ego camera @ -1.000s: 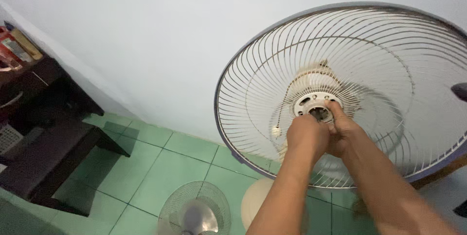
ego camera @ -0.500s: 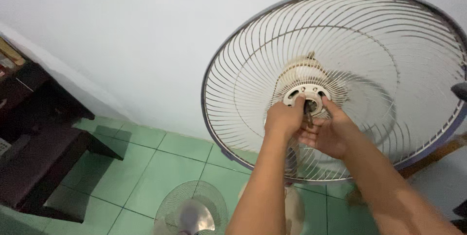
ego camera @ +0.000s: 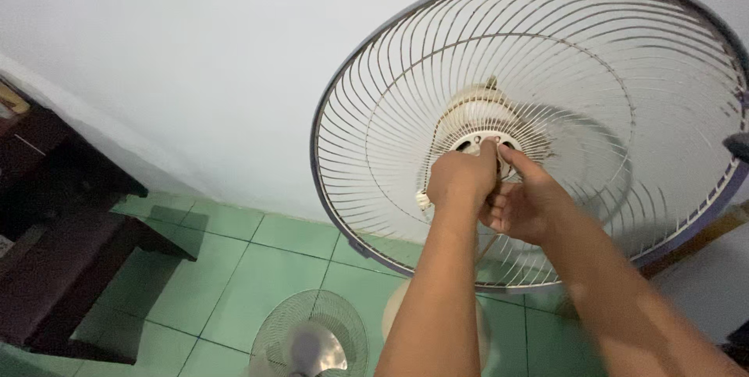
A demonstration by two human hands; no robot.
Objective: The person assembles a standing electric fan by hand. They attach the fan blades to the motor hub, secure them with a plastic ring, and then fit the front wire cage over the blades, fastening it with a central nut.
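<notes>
A standing fan's rear wire grille [ego camera: 390,112], round with a dark blue rim, faces me without its blades. At its middle is the cream motor hub [ego camera: 480,116] with a white ring plate. My left hand [ego camera: 460,178] is closed at the hub's centre, fingers pinched on the motor shaft area. My right hand [ego camera: 527,201] sits just beside it, thumb and fingers reaching to the same spot. What lies between the fingers is hidden by the hands.
On the green tiled floor [ego camera: 273,268] lies the detached front grille [ego camera: 308,342] with a metal centre cap. The fan's cream round base [ego camera: 398,307] shows below my arms. A dark wooden cabinet [ego camera: 55,237] stands at the left, against the white wall [ego camera: 195,49].
The view has shifted, so the fan sits higher and more to the left. Both hands stayed at the hub; my right hand turned from open-palmed to closed around the centre.
</notes>
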